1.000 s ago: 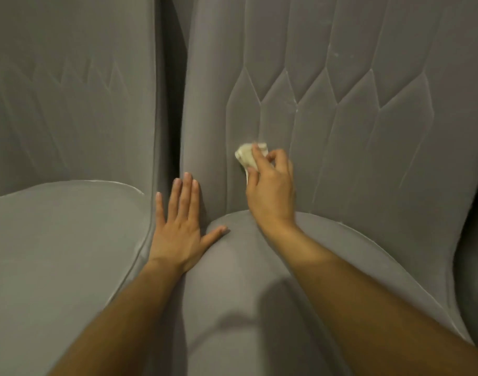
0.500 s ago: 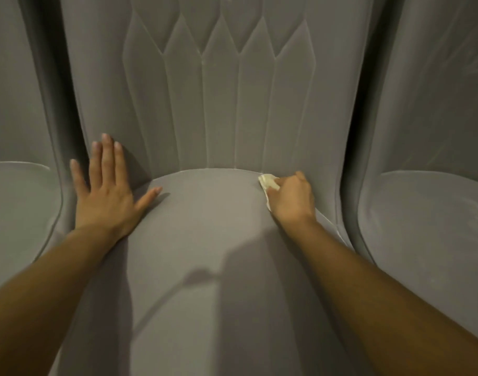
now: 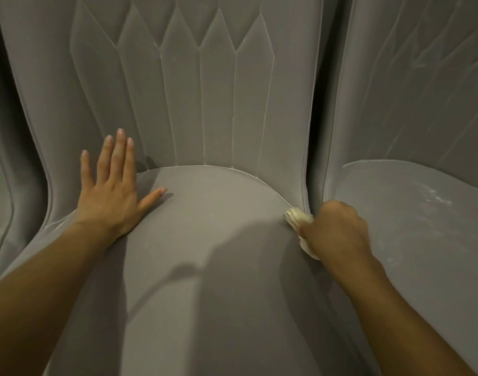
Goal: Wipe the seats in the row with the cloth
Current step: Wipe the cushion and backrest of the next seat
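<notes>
Fingers straight and thumb spread, the left hand (image 3: 113, 191) lies flat on the middle seat (image 3: 205, 253), arm stretched forward. The right hand (image 3: 338, 229), knuckles up, is curled round the cloth (image 3: 297, 217), pressing it to the seat's right edge. The cloth shows along this hand's thumb side, its long axis running from fingertips toward wrist.

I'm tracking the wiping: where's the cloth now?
In the head view, the cloth is bunched in the right hand, at the right edge of the middle seat, beside the right-hand seat.
</notes>
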Demonstrator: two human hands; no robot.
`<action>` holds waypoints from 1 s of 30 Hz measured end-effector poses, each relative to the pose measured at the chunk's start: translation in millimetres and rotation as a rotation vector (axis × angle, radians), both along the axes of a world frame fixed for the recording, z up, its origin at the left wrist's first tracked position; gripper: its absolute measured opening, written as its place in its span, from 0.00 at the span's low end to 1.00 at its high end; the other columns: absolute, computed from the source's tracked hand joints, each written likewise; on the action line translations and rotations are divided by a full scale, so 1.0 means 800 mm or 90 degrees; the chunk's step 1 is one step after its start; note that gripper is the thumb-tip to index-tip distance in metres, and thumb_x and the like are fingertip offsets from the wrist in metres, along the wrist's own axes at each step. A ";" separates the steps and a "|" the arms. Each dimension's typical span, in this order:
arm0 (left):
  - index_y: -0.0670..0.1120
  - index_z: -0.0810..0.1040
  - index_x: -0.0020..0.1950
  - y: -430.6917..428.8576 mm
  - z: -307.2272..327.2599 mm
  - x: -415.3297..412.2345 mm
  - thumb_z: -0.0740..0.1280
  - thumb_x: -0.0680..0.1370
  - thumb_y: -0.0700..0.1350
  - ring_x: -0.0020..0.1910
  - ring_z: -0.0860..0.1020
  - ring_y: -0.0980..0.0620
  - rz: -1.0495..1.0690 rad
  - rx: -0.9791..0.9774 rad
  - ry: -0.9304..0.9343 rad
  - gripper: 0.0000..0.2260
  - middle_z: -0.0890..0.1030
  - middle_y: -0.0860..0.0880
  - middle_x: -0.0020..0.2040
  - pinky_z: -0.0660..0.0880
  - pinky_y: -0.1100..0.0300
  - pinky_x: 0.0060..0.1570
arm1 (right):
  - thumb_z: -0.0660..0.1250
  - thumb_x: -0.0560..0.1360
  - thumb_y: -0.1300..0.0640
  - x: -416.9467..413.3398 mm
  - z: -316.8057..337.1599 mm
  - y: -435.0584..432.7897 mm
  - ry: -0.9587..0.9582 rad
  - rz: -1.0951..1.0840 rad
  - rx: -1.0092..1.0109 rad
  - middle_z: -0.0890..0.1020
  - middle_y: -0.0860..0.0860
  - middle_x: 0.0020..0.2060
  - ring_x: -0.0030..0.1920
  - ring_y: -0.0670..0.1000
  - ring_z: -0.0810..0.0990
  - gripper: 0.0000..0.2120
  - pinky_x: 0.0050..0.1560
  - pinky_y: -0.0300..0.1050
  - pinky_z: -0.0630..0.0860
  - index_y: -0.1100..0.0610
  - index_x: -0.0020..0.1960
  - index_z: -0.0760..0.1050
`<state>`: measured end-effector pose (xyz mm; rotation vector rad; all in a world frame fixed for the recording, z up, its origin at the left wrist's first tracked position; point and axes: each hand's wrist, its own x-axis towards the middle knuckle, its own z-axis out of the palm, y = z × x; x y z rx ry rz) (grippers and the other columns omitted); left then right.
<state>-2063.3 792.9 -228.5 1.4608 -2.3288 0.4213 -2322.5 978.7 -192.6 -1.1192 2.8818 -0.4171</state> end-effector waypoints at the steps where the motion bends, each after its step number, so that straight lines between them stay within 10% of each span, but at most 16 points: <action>1: 0.42 0.41 0.78 -0.001 0.001 0.003 0.45 0.77 0.70 0.72 0.28 0.57 -0.001 -0.003 -0.003 0.41 0.35 0.51 0.76 0.22 0.56 0.67 | 0.65 0.77 0.55 0.003 0.005 0.005 0.069 0.014 -0.005 0.74 0.57 0.51 0.47 0.60 0.77 0.08 0.41 0.45 0.69 0.61 0.48 0.73; 9: 0.39 0.47 0.78 -0.008 0.000 0.032 0.49 0.77 0.69 0.77 0.41 0.50 0.013 -0.048 0.006 0.41 0.44 0.46 0.79 0.25 0.55 0.68 | 0.70 0.73 0.55 0.066 -0.009 -0.061 -0.118 0.188 -0.436 0.68 0.53 0.45 0.38 0.49 0.70 0.12 0.42 0.33 0.63 0.62 0.53 0.80; 15: 0.37 0.51 0.77 -0.031 0.008 0.068 0.52 0.74 0.67 0.77 0.45 0.50 0.065 -0.105 0.021 0.42 0.52 0.43 0.79 0.32 0.52 0.71 | 0.70 0.72 0.48 0.121 0.006 -0.131 -0.279 0.200 -0.487 0.69 0.49 0.50 0.45 0.47 0.73 0.19 0.51 0.40 0.70 0.53 0.61 0.77; 30: 0.41 0.35 0.77 -0.085 -0.019 0.089 0.71 0.65 0.66 0.77 0.38 0.45 0.041 -0.247 0.058 0.59 0.34 0.44 0.77 0.41 0.43 0.73 | 0.67 0.74 0.56 0.259 0.125 -0.338 0.060 0.456 -0.820 0.72 0.58 0.45 0.42 0.49 0.69 0.16 0.39 0.36 0.68 0.59 0.61 0.77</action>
